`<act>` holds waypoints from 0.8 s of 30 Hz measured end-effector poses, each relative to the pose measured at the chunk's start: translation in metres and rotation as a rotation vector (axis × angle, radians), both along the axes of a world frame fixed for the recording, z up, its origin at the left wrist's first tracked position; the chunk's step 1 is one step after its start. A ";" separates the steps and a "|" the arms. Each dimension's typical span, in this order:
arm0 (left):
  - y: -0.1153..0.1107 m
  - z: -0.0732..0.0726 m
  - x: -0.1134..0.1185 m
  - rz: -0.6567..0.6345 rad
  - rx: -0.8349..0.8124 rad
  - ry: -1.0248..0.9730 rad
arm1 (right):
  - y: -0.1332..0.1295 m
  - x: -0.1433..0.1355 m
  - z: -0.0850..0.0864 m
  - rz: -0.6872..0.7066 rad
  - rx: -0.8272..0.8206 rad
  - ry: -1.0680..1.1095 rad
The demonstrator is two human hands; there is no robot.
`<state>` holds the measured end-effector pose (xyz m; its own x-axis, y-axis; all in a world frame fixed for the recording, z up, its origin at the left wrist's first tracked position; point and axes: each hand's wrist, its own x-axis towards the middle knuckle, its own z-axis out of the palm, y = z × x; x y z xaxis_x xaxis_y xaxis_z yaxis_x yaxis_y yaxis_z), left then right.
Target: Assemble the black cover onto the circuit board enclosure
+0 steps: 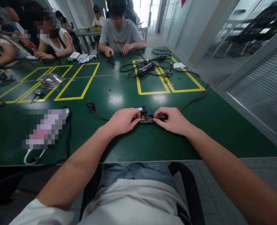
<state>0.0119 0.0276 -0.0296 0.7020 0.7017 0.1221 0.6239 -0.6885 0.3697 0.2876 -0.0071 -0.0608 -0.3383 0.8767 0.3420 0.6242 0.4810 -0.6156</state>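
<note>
A small circuit board (146,119) with coil-like parts lies in a narrow black housing on the green table, between my two hands. My left hand (123,122) is closed, thumb and fingers pinching at the board's left end, where a black cord comes in. That cord ends in a black plug (90,106) lying to the left. At the other end, my right hand (174,121) pinches the black cord piece (161,118) where it meets the board. Just behind the board rests a black cover (142,109) with a white label. My fingers hide both ends of the board.
A black cord (195,99) runs off to the right. Farther back, black corded devices (147,67) lie tangled over yellow-taped boxes. A metal bowl-like piece (51,80) sits at left, near a blurred pale object (46,128) with a strap. A person (121,34) works across the table (129,147).
</note>
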 end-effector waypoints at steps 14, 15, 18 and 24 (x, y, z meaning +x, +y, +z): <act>0.007 -0.001 -0.006 -0.007 0.012 -0.186 | -0.005 -0.001 0.008 -0.021 0.055 0.038; 0.009 -0.001 -0.007 -0.022 -0.001 -0.187 | -0.004 0.000 0.008 -0.014 0.043 0.039; 0.013 -0.003 -0.011 -0.059 -0.047 -0.180 | -0.001 0.003 0.006 0.008 0.013 0.028; 0.020 -0.007 -0.015 -0.116 -0.055 -0.183 | 0.003 0.006 0.002 0.010 -0.005 0.005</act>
<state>-0.0026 0.0474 -0.0361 0.7481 0.6265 0.2188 0.4606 -0.7275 0.5085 0.2939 -0.0040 -0.0591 -0.3449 0.8752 0.3393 0.6163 0.4838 -0.6214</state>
